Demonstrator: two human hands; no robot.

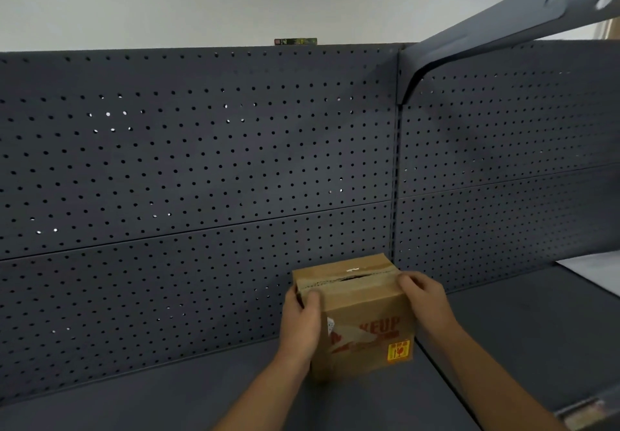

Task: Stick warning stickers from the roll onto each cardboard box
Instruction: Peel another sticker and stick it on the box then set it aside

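Note:
A small brown cardboard box point(364, 309) with red print on its front face stands on the dark shelf point(167, 393), close to the pegboard back wall. A yellow warning sticker point(399, 350) sits on the lower right of the box's front face. My left hand point(300, 321) grips the box's left side, thumb over the taped top edge. Gripping the top right corner is my right hand point(424, 298), fingers curled over the top. The sticker roll is out of sight.
The dark grey pegboard wall point(201, 168) rises behind the shelf. A metal shelf bracket point(486, 31) juts out at the upper right. A lighter sheet point(593, 273) lies on the neighbouring shelf at the right. A small dark object point(295, 41) rests on the wall's top edge.

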